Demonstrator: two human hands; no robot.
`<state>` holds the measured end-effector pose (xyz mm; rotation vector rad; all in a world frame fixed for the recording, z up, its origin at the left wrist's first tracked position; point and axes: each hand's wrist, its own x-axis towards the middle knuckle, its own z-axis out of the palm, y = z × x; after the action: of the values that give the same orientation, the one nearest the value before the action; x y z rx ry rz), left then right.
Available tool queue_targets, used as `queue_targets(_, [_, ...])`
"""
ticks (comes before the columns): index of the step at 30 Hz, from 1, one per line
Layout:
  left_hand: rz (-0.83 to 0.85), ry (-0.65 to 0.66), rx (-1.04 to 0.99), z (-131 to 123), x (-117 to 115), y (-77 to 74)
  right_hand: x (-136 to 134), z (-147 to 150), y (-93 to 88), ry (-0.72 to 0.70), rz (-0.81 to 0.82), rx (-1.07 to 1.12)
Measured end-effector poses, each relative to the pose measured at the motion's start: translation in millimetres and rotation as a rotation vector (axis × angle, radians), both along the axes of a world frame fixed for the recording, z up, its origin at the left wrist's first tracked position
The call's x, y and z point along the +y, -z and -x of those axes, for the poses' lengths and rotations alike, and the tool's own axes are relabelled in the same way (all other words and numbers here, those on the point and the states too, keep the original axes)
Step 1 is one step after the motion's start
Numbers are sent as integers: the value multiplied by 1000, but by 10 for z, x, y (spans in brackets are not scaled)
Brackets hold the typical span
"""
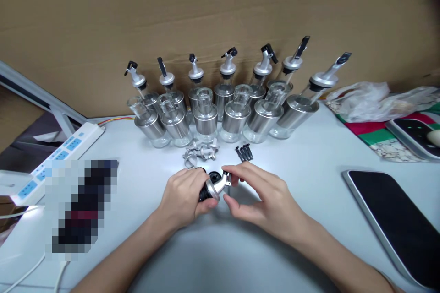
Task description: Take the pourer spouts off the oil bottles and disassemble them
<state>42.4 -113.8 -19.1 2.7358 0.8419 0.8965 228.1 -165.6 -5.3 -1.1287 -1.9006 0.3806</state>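
Forearms come in from the bottom edge, left forearm (129, 249) and right forearm (323, 247), both ending at the pour spout (213, 189), silver with a black ribbed stopper, held tilted above the table (309, 165). Left hand (184, 194) clasps the spout by its stopper end. Right hand (266, 197) at the nozzle end: index finger at a small black piece (226, 173) on the tip, thumb below and apart; can't tell if it's pinching anything. Round black part (215, 177) just behind the spout. Loose silver parts (206, 152) piled beyond the spout, slightly left; small black levers (246, 152) in a row beyond it, to the right. Farther behind the spout: five open-necked bottles (205, 121), then spout-topped bottles (225, 96), seven, before a cardboard wall (220, 9). Well left of the spout: pixelated dark object (80, 206), power strip (91, 132). Well right of it: large black-topped device (392, 219), smaller device (412, 135), red-green cloth (371, 127), plastic bag (371, 100).
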Motion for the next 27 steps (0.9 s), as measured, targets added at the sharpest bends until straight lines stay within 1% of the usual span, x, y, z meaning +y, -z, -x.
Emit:
queue_targets(4, [-29,37,38,2,0,1,-17,-5,-35,-2,2,-50])
queue_targets(7, [-77,52,41,-5,2,11,-34,13,-30,19,6,-161])
queue_targets(10, [-98,56,43,-16,4,17,-50,63,8,65,-8,-273])
queue_targets(14, [-80,70,35,-29,-5,5,-64,139,83,102,-92,-364])
queue_targets(16, [-77,75,24,-34,-9,-6,-70,160,109,104,-106,-388])
queue_targets(19, [-90,81,21,-37,-8,-25,-77,160,123,78,-81,-400])
queue_targets(27, [-93,107,31,-51,3,-24,-63,143,106,68,-63,-405])
